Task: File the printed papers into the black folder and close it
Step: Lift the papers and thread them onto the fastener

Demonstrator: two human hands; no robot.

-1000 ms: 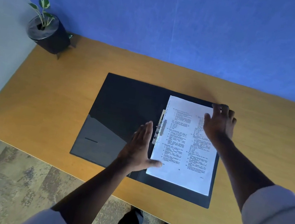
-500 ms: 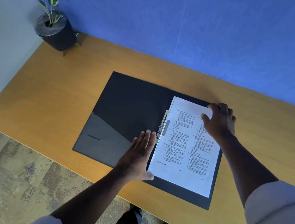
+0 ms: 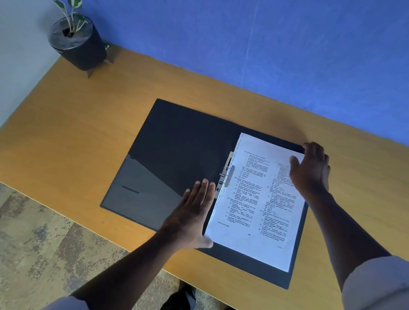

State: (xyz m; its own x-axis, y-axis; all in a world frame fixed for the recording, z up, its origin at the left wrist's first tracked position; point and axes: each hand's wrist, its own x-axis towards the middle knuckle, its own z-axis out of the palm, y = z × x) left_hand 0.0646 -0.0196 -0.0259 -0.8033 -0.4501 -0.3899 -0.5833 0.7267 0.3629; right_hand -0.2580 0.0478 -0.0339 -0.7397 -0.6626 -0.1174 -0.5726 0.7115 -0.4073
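Note:
A black folder [image 3: 170,154] lies open flat on the wooden desk [image 3: 100,120]. The printed papers [image 3: 251,209] rest on its right half, beside the metal fastener [image 3: 225,175] at the spine. My left hand [image 3: 192,215] lies flat with fingers together along the papers' left edge, its thumb touching their lower left corner. My right hand [image 3: 310,168] rests with curled fingers on the papers' top right corner, at the folder's far edge.
A small plant in a black pot [image 3: 79,42] stands at the desk's far left corner. A blue wall [image 3: 272,43] runs behind the desk. Patterned floor [image 3: 4,242] lies below the desk's near edge.
My left hand has slid back toward me and flattened against the papers' left edge. My right hand has stayed at the top right corner.

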